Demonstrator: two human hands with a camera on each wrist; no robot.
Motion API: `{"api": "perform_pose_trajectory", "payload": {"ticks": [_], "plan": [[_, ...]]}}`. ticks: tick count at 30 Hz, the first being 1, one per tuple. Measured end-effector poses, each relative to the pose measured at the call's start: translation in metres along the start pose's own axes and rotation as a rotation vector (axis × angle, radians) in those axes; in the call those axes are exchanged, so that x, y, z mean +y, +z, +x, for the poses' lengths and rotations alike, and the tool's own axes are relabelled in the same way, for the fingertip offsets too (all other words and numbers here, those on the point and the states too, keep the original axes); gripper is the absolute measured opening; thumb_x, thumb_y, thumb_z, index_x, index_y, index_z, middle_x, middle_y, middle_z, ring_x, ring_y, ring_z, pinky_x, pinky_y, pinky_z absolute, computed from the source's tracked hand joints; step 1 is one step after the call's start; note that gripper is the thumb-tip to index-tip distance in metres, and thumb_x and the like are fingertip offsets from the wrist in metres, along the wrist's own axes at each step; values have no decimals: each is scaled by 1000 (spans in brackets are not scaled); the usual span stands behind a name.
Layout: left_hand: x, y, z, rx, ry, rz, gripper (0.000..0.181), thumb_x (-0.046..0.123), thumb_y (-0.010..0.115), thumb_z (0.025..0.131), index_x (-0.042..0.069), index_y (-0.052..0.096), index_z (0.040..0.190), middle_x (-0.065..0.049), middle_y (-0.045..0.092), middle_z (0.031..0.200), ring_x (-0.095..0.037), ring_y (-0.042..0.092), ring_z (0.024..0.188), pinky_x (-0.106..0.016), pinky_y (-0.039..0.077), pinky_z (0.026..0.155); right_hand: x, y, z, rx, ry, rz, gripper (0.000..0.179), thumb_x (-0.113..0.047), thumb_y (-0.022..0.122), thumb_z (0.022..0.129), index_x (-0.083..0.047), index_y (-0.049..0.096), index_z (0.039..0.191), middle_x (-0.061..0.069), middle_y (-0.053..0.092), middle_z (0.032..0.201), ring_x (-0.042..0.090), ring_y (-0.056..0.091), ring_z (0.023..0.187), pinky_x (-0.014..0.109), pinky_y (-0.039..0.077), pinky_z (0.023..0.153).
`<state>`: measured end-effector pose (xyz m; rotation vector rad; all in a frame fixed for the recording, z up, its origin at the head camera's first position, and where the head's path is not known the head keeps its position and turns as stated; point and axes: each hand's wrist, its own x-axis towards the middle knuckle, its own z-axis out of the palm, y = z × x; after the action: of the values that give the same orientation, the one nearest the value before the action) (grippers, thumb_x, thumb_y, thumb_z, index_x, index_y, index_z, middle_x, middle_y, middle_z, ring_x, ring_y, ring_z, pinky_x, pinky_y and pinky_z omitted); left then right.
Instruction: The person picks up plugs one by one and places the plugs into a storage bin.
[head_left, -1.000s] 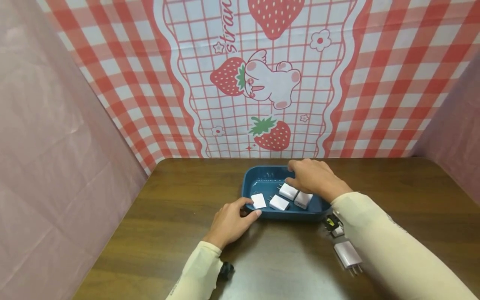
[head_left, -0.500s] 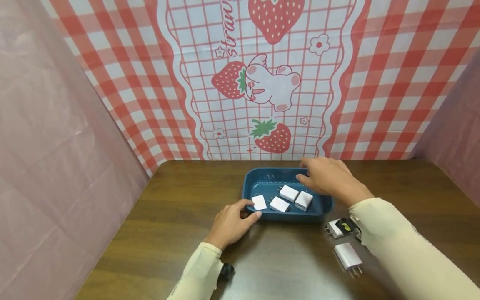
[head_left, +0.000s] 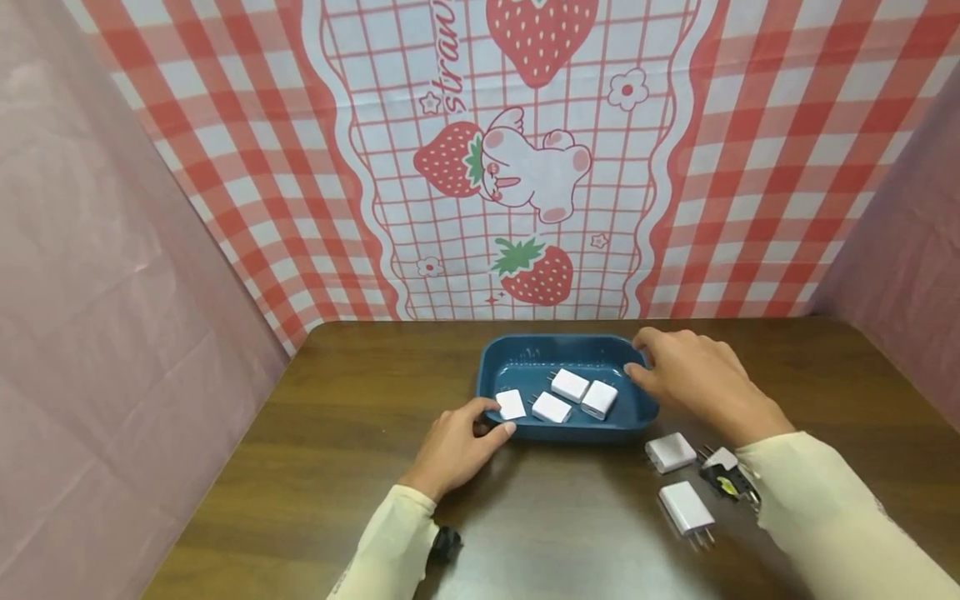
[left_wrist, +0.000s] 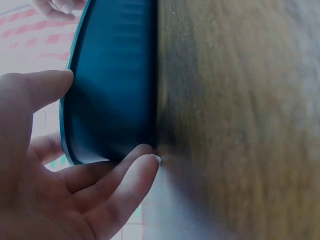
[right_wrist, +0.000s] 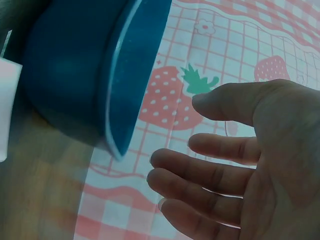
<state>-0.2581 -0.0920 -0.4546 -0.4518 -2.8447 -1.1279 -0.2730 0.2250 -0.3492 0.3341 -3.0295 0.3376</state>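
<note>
A dark blue tray (head_left: 577, 434) sits on the table with several white plug chargers (head_left: 570, 386) lying in it, prongs showing on some. At its near left corner my left hand (head_left: 453, 446) grips the wall; in the left wrist view the thumb presses the rim and the other fingers bend around the end. My right hand (head_left: 697, 379) hovers at the tray's right end, holding nothing. Seen from the right wrist, its fingers (right_wrist: 205, 172) are relaxed and spread, apart from the tray's edge.
On the table right of the tray lie a white charger (head_left: 671, 452), another with prongs towards me (head_left: 686, 508), and a smaller one (head_left: 722, 458) partly behind the black wrist camera (head_left: 727, 482). A checked strawberry cloth (head_left: 540, 275) hangs behind the table.
My right hand has moved right, from over the chargers to the tray's right end, uncovering the chargers on the table. My left hand keeps its hold on the corner.
</note>
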Motion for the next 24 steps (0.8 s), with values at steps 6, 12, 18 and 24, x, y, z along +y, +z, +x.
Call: {"api": "perform_pose_trajectory", "payload": {"ticks": [6,12,18,24], "plan": [[1,-1,-1,-12,-5,-19,49,53,66,92,17,67,126,-1,72,110,-14,65,95,-43,52,87,9,2,-17,0,34,2,50,-39,71,91,-3,63,124,12,71,102,24,63,81,50,53,67],[1,-1,-1,-17,-16,-28,49,52,66,93,17,66,127,-1,72,114,-13,66,98,-44,52,89,14,9,-34,-11,42,1,44,-34,71,91,-4,64,122,9,71,100,23,65,82,51,52,67],[3,-2,0,-22,-20,-40,49,51,67,93,17,66,127,-2,71,116,-15,66,99,-45,52,89,26,20,-52,-24,64,10,40,-32,73,89,-5,66,118,5,70,93,22,64,78,48,50,61],[1,-3,-1,-22,-20,-38,47,51,67,93,17,66,126,-2,71,115,-15,66,99,-44,52,89,39,34,-68,-57,81,-4,39,-33,73,89,-6,65,116,7,69,92,27,65,79,52,49,60]]}}
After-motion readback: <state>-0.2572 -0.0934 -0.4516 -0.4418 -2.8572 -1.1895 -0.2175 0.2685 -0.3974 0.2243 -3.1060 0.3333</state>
